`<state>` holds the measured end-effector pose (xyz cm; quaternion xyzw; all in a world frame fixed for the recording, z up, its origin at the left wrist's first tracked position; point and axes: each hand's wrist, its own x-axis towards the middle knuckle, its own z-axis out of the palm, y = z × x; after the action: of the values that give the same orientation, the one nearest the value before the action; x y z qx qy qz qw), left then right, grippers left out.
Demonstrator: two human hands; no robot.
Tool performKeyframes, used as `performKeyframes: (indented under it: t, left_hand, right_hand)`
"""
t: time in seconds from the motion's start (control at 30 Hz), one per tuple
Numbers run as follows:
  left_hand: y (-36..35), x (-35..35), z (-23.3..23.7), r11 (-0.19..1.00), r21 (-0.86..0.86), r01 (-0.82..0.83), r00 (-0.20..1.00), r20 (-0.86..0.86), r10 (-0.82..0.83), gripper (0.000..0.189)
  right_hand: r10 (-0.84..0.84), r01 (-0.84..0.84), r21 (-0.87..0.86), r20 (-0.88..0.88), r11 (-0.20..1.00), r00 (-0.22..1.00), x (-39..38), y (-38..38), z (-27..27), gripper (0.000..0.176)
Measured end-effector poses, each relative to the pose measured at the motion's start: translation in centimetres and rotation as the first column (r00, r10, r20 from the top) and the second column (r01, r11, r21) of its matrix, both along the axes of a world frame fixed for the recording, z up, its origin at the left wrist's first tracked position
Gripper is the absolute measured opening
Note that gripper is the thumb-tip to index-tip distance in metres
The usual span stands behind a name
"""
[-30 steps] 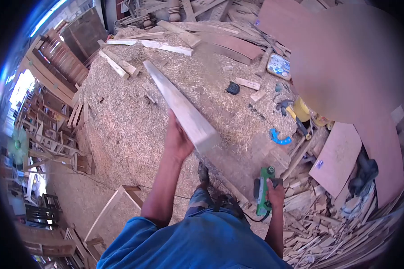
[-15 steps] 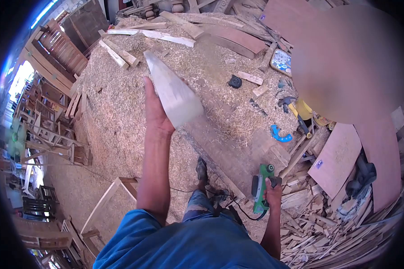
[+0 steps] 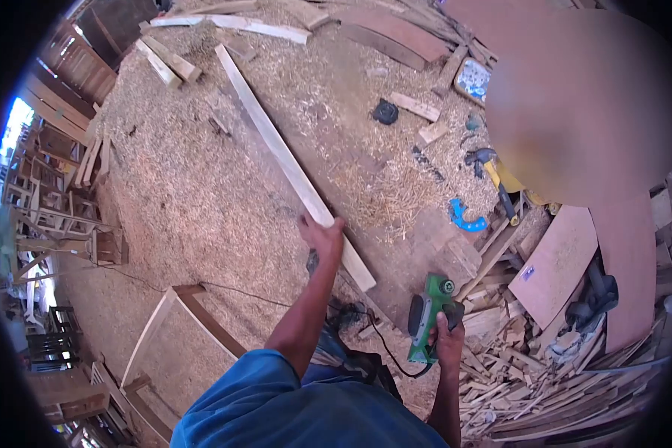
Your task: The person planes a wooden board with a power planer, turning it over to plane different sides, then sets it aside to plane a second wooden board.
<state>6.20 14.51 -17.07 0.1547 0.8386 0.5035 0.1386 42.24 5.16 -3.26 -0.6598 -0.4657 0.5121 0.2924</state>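
A long, narrow wooden plank (image 3: 280, 153) runs diagonally across the dusty workbench (image 3: 414, 257). Near its closer end, my left hand (image 3: 323, 237) is closed around the plank, thumb on the right edge. My right hand (image 3: 448, 342) grips the rear handle of a green electric planer (image 3: 423, 317), held off to the right of the bench. A black power cord (image 3: 384, 343) trails from the planer toward my legs. The underside of the planer and some fingers of both hands are hidden.
Sawdust (image 3: 194, 201) covers the ground. A tape measure (image 3: 385, 112), a hammer (image 3: 500, 187) and a blue curved tool (image 3: 467, 216) lie beyond the bench. Scrap wood (image 3: 515, 366) is piled at right. A wooden frame (image 3: 201, 317) stands at lower left. A blurred round area hides the upper right.
The plank, raised and seen broad and foreshortened before, is now lowered along the bench. My left hand has come down and right with it. The planer shifted slightly left in view.
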Motion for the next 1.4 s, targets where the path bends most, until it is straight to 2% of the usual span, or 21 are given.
performKeyframes:
  t: [0.07,0.17,0.3,0.4,0.43,0.5,0.6,0.67,0.8,1.0,1.13,1.4]
  left_hand:
    - [1.8,-0.1,-1.3,0.991,-0.125,-0.039,0.997,-0.078,0.030,0.107]
    - [2.7,0.6,-2.3,0.988,-0.152,-0.037,0.991,-0.130,0.017,0.112]
    - [1.8,-0.4,-2.6,0.991,-0.129,0.044,0.974,-0.214,-0.071,0.119]
    - [2.5,-2.9,-2.3,0.972,-0.225,0.070,0.937,-0.319,-0.141,0.120]
    - [3.4,-4.4,-1.6,0.966,-0.245,0.080,0.929,-0.334,-0.161,0.119]
    - [4.9,-7.6,-2.4,0.922,-0.372,0.107,0.841,-0.461,-0.284,0.110]
    - [6.8,-11.9,-1.8,0.877,-0.441,0.189,0.744,-0.519,-0.421,0.100]
    - [8.3,-14.8,-2.4,0.865,-0.470,0.173,0.674,-0.584,-0.453,0.099]
    - [11.6,-19.8,-3.0,0.870,-0.466,0.161,0.578,-0.670,-0.466,0.102]
    - [15.2,-24.6,-3.8,0.869,-0.481,0.117,0.570,-0.684,-0.455,0.112]
    - [15.2,-25.0,-4.1,0.863,-0.484,0.144,0.557,-0.681,-0.475,0.117]
    - [14.9,-24.8,-3.7,0.831,-0.530,0.168,0.616,-0.601,-0.509,0.124]
  right_hand:
    - [-0.013,0.013,0.018,0.012,1.000,1.000,0.0,-0.5,-0.6,0.032]
    - [-0.009,0.006,0.049,0.053,0.999,0.999,-0.2,-0.8,-0.9,0.033]
    - [-0.117,0.117,0.009,0.024,0.993,0.993,-1.8,-1.1,-0.9,0.036]
    - [-0.127,0.127,0.014,0.059,0.992,0.990,-4.2,-1.0,1.1,0.036]
    - [-0.113,0.112,0.015,0.123,0.994,0.986,-4.2,-1.5,0.7,0.035]
    - [-0.046,0.038,0.054,0.162,0.998,0.986,-4.1,-2.8,0.5,0.034]
    - [0.074,-0.091,0.072,0.207,0.993,0.975,-4.3,-4.0,0.4,0.035]
    - [0.219,-0.262,0.115,0.292,0.958,0.931,-5.3,-3.8,1.7,0.037]
    - [0.393,-0.473,0.133,0.390,0.871,0.833,-6.7,-2.9,0.7,0.047]
    - [0.438,-0.538,0.169,0.407,0.826,0.801,-8.8,-1.2,-0.9,0.053]
    - [0.442,-0.548,0.172,0.420,0.819,0.793,-9.7,-0.5,-0.6,0.055]
    - [0.447,-0.571,0.189,0.448,0.799,0.774,-13.6,2.3,-0.4,0.055]
